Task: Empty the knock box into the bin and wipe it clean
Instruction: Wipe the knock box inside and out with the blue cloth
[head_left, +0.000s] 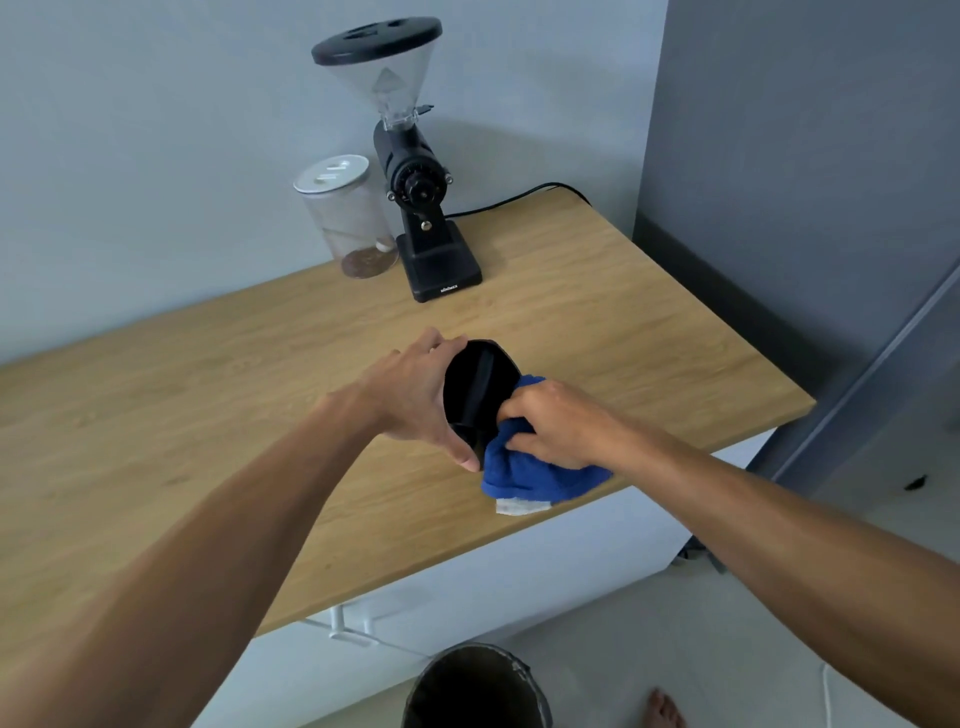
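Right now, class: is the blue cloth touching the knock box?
Touching. The head view shows the right hand pressing the blue cloth against the rim of the knock box, with no gap.

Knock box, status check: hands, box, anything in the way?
Left hand grips knock box, tilted over the counter. Right hand presses blue cloth at its rim. Bin on floor below. Nothing in the way.

Pale blue-grey wall (156, 130) at far left, darker grey panel (805, 156) at far right. Wood-grain countertop (597, 312) over white cabinet fronts (519, 571), with a white handle (353, 623) near. Light tiled floor (727, 649) at near right. Soft, even light.
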